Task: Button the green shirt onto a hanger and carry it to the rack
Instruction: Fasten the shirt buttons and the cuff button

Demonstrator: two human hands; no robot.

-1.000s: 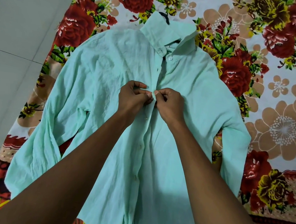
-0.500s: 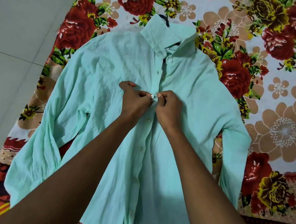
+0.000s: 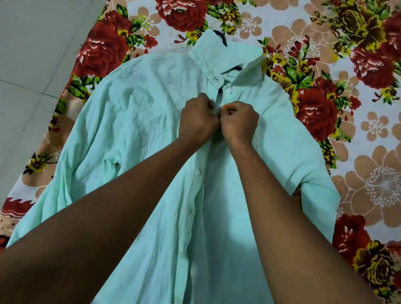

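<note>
Covering the middle of the frame from its collar at upper centre down to the bottom edge, the pale green shirt [image 3: 134, 111] lies front-up and wrinkled on a flowered bedsheet [image 3: 376, 100], sleeves spread to lower left and right, with a dark hanger [image 3: 222, 38] hook just showing above the collar. Both forearms reach up from the bottom corners and meet at the placket just below the loose top button [image 3: 229, 90]. The left hand [image 3: 197, 121] and right hand [image 3: 240, 121] are knuckle to knuckle, fingers curled and pinching the shirt's front edges.
</note>
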